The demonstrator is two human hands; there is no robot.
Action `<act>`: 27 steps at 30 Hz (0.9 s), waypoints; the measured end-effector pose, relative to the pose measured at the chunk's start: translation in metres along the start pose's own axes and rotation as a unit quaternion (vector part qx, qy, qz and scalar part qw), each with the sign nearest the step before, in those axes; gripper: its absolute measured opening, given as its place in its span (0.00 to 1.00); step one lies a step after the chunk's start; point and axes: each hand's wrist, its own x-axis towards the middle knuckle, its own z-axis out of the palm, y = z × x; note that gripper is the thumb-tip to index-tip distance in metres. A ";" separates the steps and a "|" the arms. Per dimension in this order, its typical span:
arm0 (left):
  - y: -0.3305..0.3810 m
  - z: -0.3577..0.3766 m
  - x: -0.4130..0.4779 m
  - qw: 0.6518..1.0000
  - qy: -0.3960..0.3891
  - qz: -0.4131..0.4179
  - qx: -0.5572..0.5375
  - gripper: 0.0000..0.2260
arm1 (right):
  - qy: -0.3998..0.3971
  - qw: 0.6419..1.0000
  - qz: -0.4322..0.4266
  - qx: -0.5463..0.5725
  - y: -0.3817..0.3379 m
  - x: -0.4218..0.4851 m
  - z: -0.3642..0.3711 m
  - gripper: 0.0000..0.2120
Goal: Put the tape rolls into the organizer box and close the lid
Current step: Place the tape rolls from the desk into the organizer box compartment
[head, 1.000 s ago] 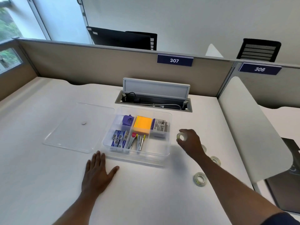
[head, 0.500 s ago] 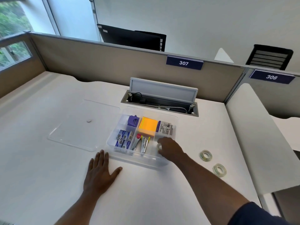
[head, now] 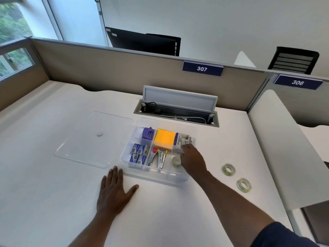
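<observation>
**Clear tape rolls: one boxed, two loose on the desk**

Item: a small ring of transparent tape (head: 176,160), lying flat in the front right compartment of the organizer box (head: 156,177). Two matching rolls lie flat on the desk (head: 53,202) to the right of the box, well apart from it: a far roll (head: 228,169) and a near roll (head: 244,184).

Handling, as judged: light, rigid around the core, smooth and somewhat slippery on the outer face. Not fragile. Best taken by pinching across the ring, or with one fingertip through the centre hole.

Grip: the right hand (head: 192,160) hangs over the right side of the box just beside the boxed roll, fingers loose and holding nothing. The left hand (head: 114,191) lies flat and spread on the desk against the box's front left corner, grasping nothing.

Surrounds: the clear lid (head: 94,139) lies flat on the desk, left of the box; thin and probably flexible. Other compartments hold staple boxes (head: 139,154), orange sticky notes (head: 164,139) and a purple item (head: 148,133).
</observation>
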 end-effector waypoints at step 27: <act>0.027 -0.002 -0.012 0.999 -0.046 -0.002 -0.028 0.53 | -0.154 0.936 0.309 -0.061 0.057 -0.152 -0.029 0.13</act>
